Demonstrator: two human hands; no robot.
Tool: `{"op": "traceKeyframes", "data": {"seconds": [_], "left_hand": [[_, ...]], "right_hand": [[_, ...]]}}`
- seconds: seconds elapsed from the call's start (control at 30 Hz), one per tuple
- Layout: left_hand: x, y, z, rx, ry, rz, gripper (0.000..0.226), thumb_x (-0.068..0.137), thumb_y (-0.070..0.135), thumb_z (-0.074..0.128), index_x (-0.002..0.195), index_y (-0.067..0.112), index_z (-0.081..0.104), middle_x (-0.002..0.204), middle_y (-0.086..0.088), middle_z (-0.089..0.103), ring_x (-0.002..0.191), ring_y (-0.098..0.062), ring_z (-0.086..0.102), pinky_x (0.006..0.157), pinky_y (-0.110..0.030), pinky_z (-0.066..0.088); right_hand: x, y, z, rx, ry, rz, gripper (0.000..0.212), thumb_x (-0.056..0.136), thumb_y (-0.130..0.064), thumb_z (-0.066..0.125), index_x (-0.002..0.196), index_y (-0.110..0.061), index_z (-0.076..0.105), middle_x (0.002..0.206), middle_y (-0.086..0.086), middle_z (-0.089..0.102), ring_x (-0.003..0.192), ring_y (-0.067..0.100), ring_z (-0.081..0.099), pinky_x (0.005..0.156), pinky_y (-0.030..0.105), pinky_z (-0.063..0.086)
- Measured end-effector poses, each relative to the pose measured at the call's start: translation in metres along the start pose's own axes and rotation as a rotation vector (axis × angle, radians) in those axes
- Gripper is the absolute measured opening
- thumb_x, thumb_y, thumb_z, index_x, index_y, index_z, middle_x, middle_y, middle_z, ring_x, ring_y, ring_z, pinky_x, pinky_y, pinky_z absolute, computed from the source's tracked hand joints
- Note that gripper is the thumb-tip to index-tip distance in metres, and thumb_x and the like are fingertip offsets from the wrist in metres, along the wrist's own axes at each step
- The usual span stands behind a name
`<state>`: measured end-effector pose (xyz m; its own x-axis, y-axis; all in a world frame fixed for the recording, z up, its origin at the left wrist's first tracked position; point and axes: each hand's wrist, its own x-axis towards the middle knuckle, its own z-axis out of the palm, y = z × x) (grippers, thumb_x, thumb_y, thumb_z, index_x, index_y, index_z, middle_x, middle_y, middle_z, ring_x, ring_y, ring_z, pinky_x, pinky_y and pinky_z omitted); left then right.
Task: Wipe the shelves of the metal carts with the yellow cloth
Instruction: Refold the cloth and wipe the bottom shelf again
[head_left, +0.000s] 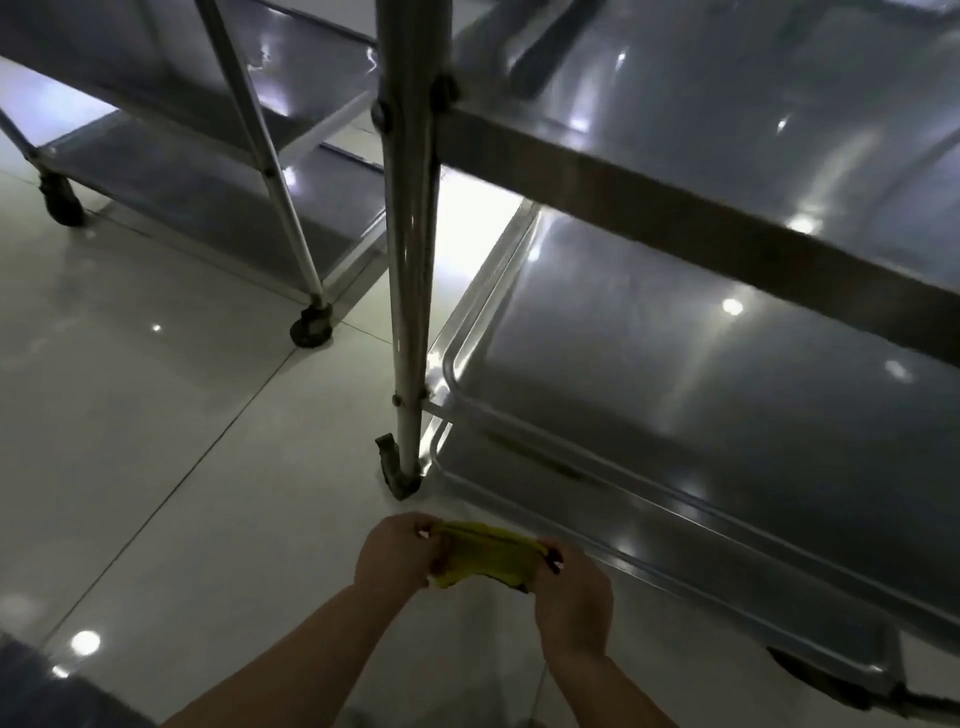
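Two hands, left hand (397, 551) and right hand (571, 592), are curled round the yellow cloth (488, 556), bunched between them above the floor (156, 467), beside the near cart (727, 395). No shelf is being touched; wiping is judged pending, finished shelves untellable.

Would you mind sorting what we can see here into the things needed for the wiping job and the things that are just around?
For the job:
- yellow cloth, held between left hand and right hand
- near metal cart, its lower shelf
- far metal cart

Just around:
- tiled floor
- dark object at bottom left, unclear
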<state>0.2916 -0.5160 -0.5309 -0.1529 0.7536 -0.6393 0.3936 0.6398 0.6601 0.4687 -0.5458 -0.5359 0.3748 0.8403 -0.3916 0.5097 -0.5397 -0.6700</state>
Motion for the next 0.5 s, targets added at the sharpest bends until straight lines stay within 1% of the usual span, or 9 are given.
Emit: {"op": "traceKeyframes", "data": {"seconds": [0.07,0.13,0.2,0.27,0.33,0.37,0.4,0.43,0.5], "left_hand": [[0.032,-0.013,0.016,-0.076,0.023,0.058,0.006,0.075,0.021,0.069,0.081,0.021,0.068,0.073,-0.01,0.069,0.069,-0.026,0.068,0.066,-0.041,0.059],[0.067,-0.022,0.033,-0.112,0.074,0.144,0.007,0.07,0.023,0.068,0.075,0.019,0.069,0.072,-0.012,0.069,0.072,-0.028,0.068,0.07,-0.047,0.057],[0.096,-0.023,0.046,-0.098,0.131,0.261,0.009,0.078,0.013,0.066,0.084,0.017,0.072,0.078,-0.009,0.069,0.077,-0.026,0.067,0.075,-0.045,0.055],[0.124,-0.023,0.057,-0.048,0.168,0.397,0.017,0.086,0.012,0.061,0.097,0.018,0.072,0.089,-0.004,0.07,0.085,-0.02,0.065,0.082,-0.038,0.053],[0.148,-0.026,0.061,0.013,0.133,0.518,0.025,0.088,0.022,0.058,0.111,0.021,0.067,0.101,0.004,0.068,0.095,-0.013,0.061,0.09,-0.028,0.047],[0.157,-0.03,0.063,0.033,0.091,0.569,0.031,0.088,0.027,0.058,0.118,0.022,0.063,0.107,0.006,0.066,0.099,-0.01,0.06,0.093,-0.025,0.045],[0.165,-0.034,0.064,0.053,0.041,0.605,0.036,0.087,0.027,0.059,0.123,0.023,0.059,0.113,0.005,0.064,0.103,-0.01,0.059,0.094,-0.024,0.044],[0.168,-0.039,0.064,0.083,-0.017,0.632,0.04,0.089,0.022,0.059,0.128,0.022,0.054,0.118,0.001,0.063,0.105,-0.01,0.058,0.093,-0.021,0.043],[0.17,-0.047,0.063,0.186,-0.119,0.662,0.052,0.092,0.001,0.054,0.14,0.011,0.036,0.125,-0.018,0.056,0.105,-0.016,0.054,0.08,-0.002,0.036]], "right_hand": [[0.026,0.014,0.021,0.078,0.031,-0.037,0.019,0.083,-0.013,0.063,0.089,-0.03,0.07,0.083,-0.004,0.068,0.081,0.02,0.065,0.069,0.034,0.049],[0.058,0.025,0.04,0.16,0.108,-0.122,0.028,0.081,-0.014,0.06,0.08,-0.042,0.063,0.078,-0.004,0.066,0.074,0.017,0.064,0.069,0.041,0.054],[0.105,0.048,0.062,0.196,0.174,-0.193,0.026,0.078,-0.024,0.058,0.074,-0.05,0.056,0.077,-0.003,0.065,0.074,0.02,0.064,0.069,0.046,0.055],[0.133,0.045,0.074,0.183,0.185,-0.232,0.016,0.079,-0.033,0.054,0.08,-0.048,0.056,0.085,0.003,0.066,0.081,0.027,0.064,0.073,0.049,0.055],[0.148,0.041,0.08,0.2,0.153,-0.277,0.015,0.088,-0.017,0.059,0.087,-0.032,0.059,0.088,0.008,0.065,0.083,0.028,0.062,0.075,0.04,0.053],[0.152,0.041,0.08,0.2,0.138,-0.312,0.012,0.091,-0.009,0.059,0.089,-0.021,0.059,0.087,0.009,0.065,0.081,0.026,0.06,0.072,0.032,0.049],[0.158,0.044,0.082,0.174,0.128,-0.352,0.01,0.092,-0.006,0.058,0.09,-0.016,0.06,0.088,0.008,0.064,0.081,0.024,0.059,0.069,0.027,0.045],[0.163,0.049,0.084,0.135,0.117,-0.384,0.01,0.091,-0.006,0.058,0.092,-0.015,0.06,0.09,0.008,0.065,0.082,0.023,0.059,0.068,0.024,0.043],[0.173,0.058,0.092,0.01,0.062,-0.425,0.014,0.089,-0.004,0.058,0.097,-0.016,0.059,0.097,0.008,0.063,0.088,0.023,0.059,0.067,0.016,0.04]]}}
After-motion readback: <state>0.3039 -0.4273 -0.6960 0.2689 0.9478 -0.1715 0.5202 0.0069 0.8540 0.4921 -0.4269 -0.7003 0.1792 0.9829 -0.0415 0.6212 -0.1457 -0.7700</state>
